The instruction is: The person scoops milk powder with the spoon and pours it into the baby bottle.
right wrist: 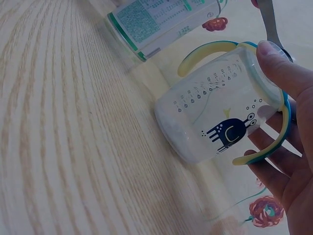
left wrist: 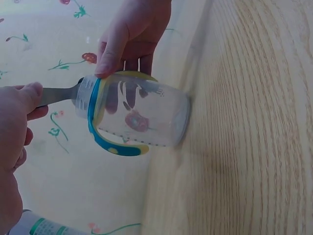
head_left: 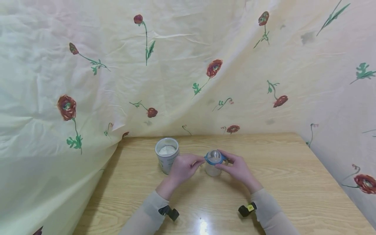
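A clear baby bottle [head_left: 213,171] with a blue-and-yellow two-handled ring [left wrist: 95,117] stands uncapped on the table. Printed on its side are a dark snail-like cartoon [right wrist: 230,132] and measuring marks. My right hand [head_left: 237,168] grips the bottle near its neck, thumb on the near side and fingers behind. My left hand [head_left: 184,166] pinches the handle of a metal spoon [left wrist: 57,95]. The spoon's shiny bowl [head_left: 215,154] is at the bottle's mouth. Close behind the left hand, an opened can [head_left: 166,160] contains white powder [head_left: 167,150].
The wooden table [head_left: 282,169] runs back to a pale cloth [head_left: 182,81] printed with red flowers, which also hangs along both sides. Small black cameras [head_left: 173,214] are strapped to both sleeves. Light reflects off the table's near part.
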A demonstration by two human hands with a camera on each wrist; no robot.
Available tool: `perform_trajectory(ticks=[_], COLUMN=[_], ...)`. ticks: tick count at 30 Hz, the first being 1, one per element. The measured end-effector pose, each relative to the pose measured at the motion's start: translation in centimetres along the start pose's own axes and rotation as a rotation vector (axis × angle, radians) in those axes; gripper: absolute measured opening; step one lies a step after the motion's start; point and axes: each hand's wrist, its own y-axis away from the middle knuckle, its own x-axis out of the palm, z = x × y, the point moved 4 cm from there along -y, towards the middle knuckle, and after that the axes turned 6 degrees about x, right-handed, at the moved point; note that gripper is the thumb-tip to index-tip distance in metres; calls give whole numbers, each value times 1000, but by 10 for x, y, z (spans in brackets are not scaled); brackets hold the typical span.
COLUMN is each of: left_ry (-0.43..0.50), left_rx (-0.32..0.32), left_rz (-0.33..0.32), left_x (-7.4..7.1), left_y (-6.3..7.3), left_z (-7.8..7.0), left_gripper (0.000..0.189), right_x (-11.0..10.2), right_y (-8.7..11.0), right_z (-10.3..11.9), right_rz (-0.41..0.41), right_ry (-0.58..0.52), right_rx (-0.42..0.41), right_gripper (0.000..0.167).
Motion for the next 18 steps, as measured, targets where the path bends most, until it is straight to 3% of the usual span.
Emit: perform_trajectory(ticks=[8,18], left_ry=[-55,-69], left_rx=[123,178], left_rz=[-7,3], left_x=[0,-1], left_y=[1,3], left_z=[-1,-2], left_gripper=[14,20], right_x=[0,0], right_y=[0,-1], right_z=[-1,-4], right_rz=[-2,0], right_ry=[-7,-3], right_rx=[0,10], right_gripper=[69,69])
